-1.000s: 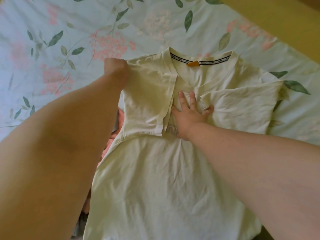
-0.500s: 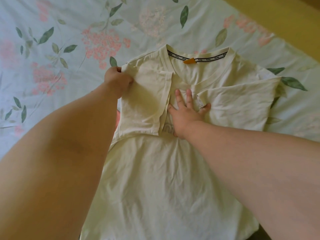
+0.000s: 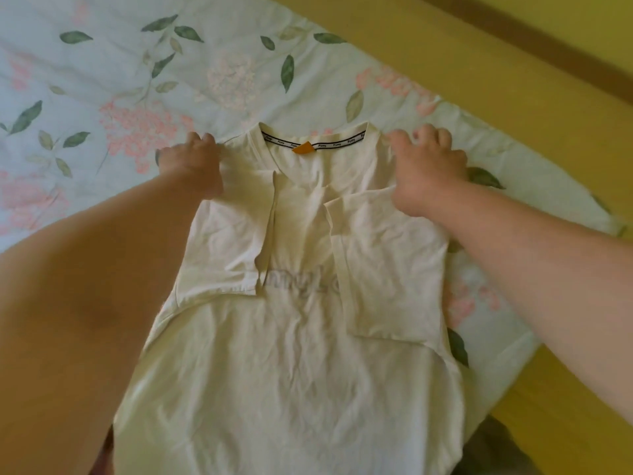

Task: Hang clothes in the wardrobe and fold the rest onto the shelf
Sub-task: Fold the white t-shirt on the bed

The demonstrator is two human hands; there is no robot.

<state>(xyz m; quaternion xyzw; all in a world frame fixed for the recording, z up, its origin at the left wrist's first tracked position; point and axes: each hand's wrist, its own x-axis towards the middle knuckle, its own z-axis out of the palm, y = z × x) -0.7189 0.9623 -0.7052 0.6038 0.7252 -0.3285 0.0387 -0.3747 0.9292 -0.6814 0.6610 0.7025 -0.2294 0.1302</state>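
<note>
Cream t-shirt (image 3: 291, 354) lies flat, front up, on the floral bed sheet (image 3: 102, 80), collar and orange tag (image 3: 302, 148) at 12 o'clock, hem at 6, with the left sleeve (image 3: 222, 248) and right sleeve (image 3: 390, 275) folded in over the chest. Left hand (image 3: 191, 162) sits at the 10 o'clock shoulder, fingers curled and pinching the fabric edge. Right hand (image 3: 424, 166) is at the 2 o'clock shoulder, fingers (image 3: 421, 133) curled over and gripping the cloth there.
</note>
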